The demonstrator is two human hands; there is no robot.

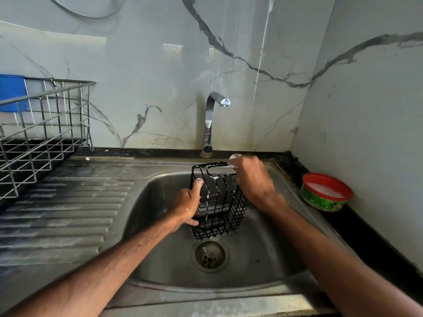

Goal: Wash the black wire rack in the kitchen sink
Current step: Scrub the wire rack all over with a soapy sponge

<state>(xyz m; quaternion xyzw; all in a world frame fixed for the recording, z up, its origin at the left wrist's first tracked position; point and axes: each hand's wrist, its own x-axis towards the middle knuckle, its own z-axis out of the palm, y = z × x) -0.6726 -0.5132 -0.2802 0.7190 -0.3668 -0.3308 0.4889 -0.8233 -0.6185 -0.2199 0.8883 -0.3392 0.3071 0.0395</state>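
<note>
Black wire rack (219,202) held upright over sink (263,252) basin, above drain (210,256). Left hand (186,205) clamped on rack's left side, thumb up along wire edge, fingers wrapped under. Right hand (250,173) closed at rack's top right rim, suds on fingertips; what it grips, cannot tell. Beyond fingers: faucet (211,120), not running. Right of right hand: red-rimmed green tub (326,192) holding white foamy soap. Far left: steel dish basket (43,131), blue item (11,92) inside.
</note>
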